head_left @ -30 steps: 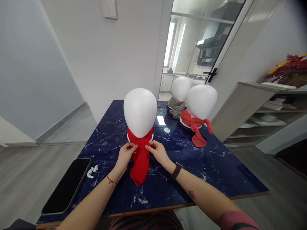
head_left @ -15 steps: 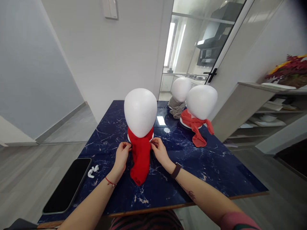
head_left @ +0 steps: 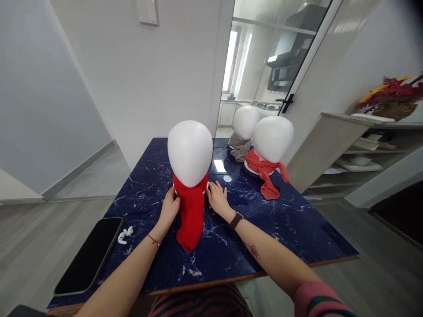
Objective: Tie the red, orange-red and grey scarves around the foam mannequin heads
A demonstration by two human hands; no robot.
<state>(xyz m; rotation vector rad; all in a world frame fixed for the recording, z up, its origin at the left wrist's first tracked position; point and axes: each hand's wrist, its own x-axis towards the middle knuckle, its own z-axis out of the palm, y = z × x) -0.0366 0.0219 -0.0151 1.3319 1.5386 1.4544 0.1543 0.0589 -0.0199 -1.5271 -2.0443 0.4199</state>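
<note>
A white foam head [head_left: 190, 152] stands on the dark blue marble table [head_left: 231, 246], with a red scarf [head_left: 191, 213] wrapped round its neck and hanging down in front. My left hand [head_left: 169, 208] is curled round the left side of the head's base, thumb against the scarf. My right hand [head_left: 218, 199] rests against the right side of the base with its fingers stretched and a little apart. A watch is on my right wrist and a red string on my left.
Two more foam heads stand at the back right, one with an orange-red scarf [head_left: 266, 174], one with a grey scarf [head_left: 238, 149]. A black phone [head_left: 89, 253] and a small white object [head_left: 125, 234] lie at the table's left. Shelves [head_left: 360, 154] stand to the right.
Both hands have let go of the scarf's front and moved outward and back to the sides of the head's base. The camera has shifted slightly.
</note>
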